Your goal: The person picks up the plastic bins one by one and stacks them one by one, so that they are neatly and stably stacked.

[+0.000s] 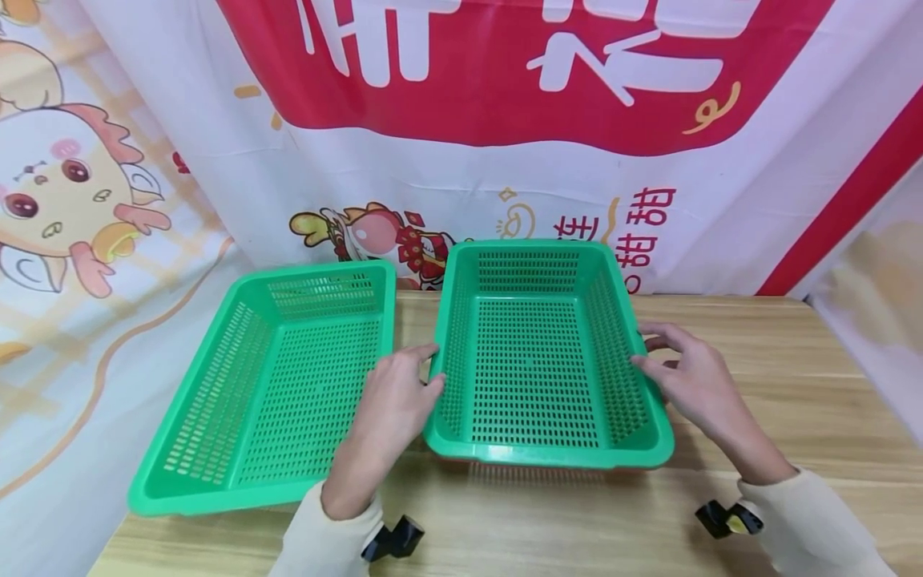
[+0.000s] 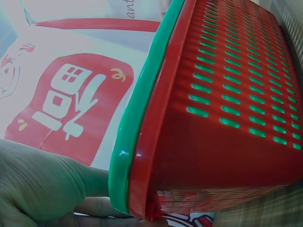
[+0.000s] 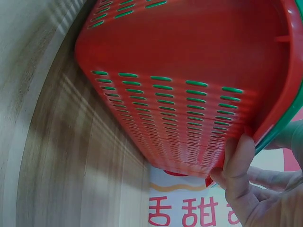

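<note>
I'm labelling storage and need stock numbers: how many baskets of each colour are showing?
Green: 2, the left green basket and the right green basket
Red: 1, the red basket nested beneath the right green one
Total: 3 baskets visible

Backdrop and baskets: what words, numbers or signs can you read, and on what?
"甜": red, on the backdrop cloth.
"ant": also on the backdrop cloth, top of left wrist view; possibly cut off.
Large white characters on red patch: cut off or skewed, unreadable.
Other red characters: partly hidden, unreadable.
Left green basket, right green basket, red basket: no text visible.
</note>
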`<act>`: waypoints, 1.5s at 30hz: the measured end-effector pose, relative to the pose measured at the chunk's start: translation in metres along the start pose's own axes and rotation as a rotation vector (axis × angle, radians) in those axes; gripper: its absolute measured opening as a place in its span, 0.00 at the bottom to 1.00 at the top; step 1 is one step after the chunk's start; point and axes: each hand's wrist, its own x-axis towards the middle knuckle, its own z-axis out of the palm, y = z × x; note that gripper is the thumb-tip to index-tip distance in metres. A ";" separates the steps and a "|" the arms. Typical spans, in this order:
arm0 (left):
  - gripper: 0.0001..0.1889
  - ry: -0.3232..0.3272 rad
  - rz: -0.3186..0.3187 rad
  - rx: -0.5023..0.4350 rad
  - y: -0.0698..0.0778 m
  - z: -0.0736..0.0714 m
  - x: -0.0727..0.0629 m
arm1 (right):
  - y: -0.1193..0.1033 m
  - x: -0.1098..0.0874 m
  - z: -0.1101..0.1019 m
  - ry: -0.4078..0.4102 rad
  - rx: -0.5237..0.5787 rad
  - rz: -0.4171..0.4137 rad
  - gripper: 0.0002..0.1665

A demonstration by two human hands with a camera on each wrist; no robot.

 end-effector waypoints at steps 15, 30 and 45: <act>0.22 0.006 0.028 0.011 0.003 0.005 0.003 | 0.005 0.001 -0.005 -0.001 -0.009 0.021 0.31; 0.25 -0.005 0.013 0.012 0.001 0.003 0.000 | 0.001 -0.002 -0.007 0.044 -0.093 -0.012 0.30; 0.24 0.037 0.028 -0.036 -0.012 -0.015 -0.012 | -0.036 -0.023 0.001 0.155 -0.149 -0.192 0.28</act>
